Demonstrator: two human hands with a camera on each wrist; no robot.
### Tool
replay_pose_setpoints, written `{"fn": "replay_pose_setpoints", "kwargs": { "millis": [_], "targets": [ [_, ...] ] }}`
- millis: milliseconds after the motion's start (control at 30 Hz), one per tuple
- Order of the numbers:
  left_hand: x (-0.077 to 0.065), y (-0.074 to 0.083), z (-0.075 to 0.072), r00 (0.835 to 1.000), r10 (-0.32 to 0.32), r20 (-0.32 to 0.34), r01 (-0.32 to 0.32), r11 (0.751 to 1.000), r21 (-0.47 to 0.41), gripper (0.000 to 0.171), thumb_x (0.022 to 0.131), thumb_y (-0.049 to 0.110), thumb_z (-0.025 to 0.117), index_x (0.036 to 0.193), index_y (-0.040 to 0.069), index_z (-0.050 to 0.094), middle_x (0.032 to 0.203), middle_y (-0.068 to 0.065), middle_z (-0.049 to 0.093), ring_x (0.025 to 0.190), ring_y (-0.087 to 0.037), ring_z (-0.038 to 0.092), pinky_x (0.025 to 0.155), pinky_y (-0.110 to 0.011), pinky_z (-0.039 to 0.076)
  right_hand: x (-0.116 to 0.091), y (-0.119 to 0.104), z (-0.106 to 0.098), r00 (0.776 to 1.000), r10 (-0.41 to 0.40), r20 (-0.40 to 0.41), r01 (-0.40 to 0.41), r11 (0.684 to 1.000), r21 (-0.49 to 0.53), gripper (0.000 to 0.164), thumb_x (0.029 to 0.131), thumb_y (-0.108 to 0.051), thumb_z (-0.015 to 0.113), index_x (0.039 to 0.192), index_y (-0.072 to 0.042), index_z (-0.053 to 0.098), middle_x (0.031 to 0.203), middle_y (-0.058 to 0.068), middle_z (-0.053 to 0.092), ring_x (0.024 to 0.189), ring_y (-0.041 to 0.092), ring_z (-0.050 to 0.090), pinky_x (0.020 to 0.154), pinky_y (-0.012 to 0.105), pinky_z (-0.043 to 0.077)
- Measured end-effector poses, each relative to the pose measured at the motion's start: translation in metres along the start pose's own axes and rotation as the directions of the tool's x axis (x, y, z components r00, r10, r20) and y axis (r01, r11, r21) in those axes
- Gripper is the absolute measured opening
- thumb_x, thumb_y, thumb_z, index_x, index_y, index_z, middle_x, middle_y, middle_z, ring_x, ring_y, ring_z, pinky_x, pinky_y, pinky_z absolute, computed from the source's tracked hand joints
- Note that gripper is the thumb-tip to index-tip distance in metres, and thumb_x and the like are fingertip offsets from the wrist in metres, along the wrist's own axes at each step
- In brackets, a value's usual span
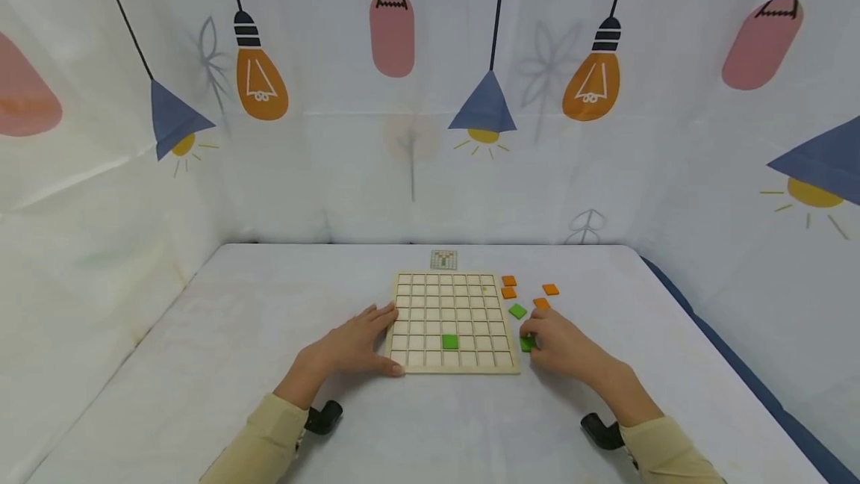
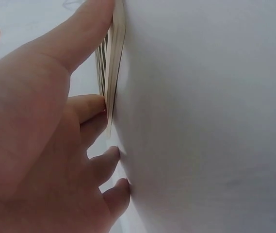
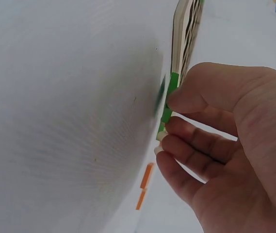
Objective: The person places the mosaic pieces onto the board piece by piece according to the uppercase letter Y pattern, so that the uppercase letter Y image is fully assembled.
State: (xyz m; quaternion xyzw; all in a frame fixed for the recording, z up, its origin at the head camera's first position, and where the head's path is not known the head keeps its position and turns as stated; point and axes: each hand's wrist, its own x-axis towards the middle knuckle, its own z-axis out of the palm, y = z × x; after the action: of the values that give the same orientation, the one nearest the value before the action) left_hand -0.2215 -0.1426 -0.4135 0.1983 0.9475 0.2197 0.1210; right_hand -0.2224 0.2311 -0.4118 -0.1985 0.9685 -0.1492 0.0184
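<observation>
A wooden grid board (image 1: 416, 314) lies on the table, with one green tile (image 1: 450, 341) in a cell near its front. My left hand (image 1: 352, 342) rests at the board's left side, fingers spread along that edge and thumb at the front corner. In the left wrist view, fingertips (image 2: 96, 104) touch the board's side (image 2: 112, 68). Beside the board's right edge, my right hand (image 1: 564, 342) pinches a green square tile (image 1: 527, 343) between thumb and fingers. The right wrist view shows this tile (image 3: 172, 83) tilted up close over the table.
Another green tile (image 1: 517, 311) lies just behind the right hand. Several orange tiles, one of them (image 1: 551, 289) farthest right, are scattered right of the board. A small pattern card (image 1: 443, 260) sits behind the board. A printed curtain (image 1: 322, 170) hangs beyond the white table (image 1: 269, 297).
</observation>
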Motion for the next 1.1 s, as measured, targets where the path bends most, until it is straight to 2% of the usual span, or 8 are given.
{"fn": "replay_pose_setpoints", "kwargs": {
  "millis": [233,500,733,1100],
  "targets": [
    [-0.003,-0.001,-0.001,1.0,0.002,0.001,-0.002,1.0,0.001,0.105,0.076,0.057,0.079,0.157,0.01,0.031,0.166,-0.004,0.025,0.154,-0.036,0.017,0.12,-0.06,0.026,0.001,-0.001,-0.001,1.0,-0.016,-0.024,0.015,1.0,-0.02,0.027,0.075,0.002,0.069,0.097,-0.013,0.074,0.089,-0.005,0.055,0.083,0.011,0.046,0.074,0.028,0.045],
    [-0.002,-0.001,0.001,1.0,-0.007,0.004,0.007,1.0,0.001,0.105,0.075,0.057,0.08,0.157,0.012,0.032,0.166,-0.001,0.025,0.155,-0.034,0.018,0.121,-0.058,0.027,0.005,-0.004,-0.007,0.993,-0.109,-0.045,0.106,0.993,-0.056,0.023,0.077,0.001,0.07,0.095,-0.013,0.073,0.088,-0.005,0.053,0.085,0.01,0.045,0.074,0.027,0.045],
    [0.0,-0.002,0.001,1.0,-0.012,-0.003,0.013,0.999,0.036,0.104,0.075,0.06,0.079,0.157,0.015,0.032,0.166,0.001,0.025,0.154,-0.033,0.02,0.121,-0.058,0.027,0.015,-0.008,-0.008,0.982,-0.181,-0.057,0.18,0.983,-0.029,0.021,0.079,-0.001,0.069,0.096,-0.014,0.073,0.09,-0.007,0.058,0.085,0.013,0.05,0.073,0.025,0.045],
    [0.0,-0.002,-0.001,1.0,-0.008,0.021,0.007,0.999,0.045,0.105,0.076,0.061,0.078,0.158,0.015,0.029,0.167,0.002,0.022,0.155,-0.033,0.017,0.121,-0.058,0.026,0.023,-0.017,-0.006,0.978,-0.182,-0.1,0.179,0.983,-0.034,0.022,0.079,-0.003,0.07,0.098,-0.016,0.072,0.095,-0.008,0.06,0.092,0.011,0.05,0.077,0.029,0.049]
  ]
}}
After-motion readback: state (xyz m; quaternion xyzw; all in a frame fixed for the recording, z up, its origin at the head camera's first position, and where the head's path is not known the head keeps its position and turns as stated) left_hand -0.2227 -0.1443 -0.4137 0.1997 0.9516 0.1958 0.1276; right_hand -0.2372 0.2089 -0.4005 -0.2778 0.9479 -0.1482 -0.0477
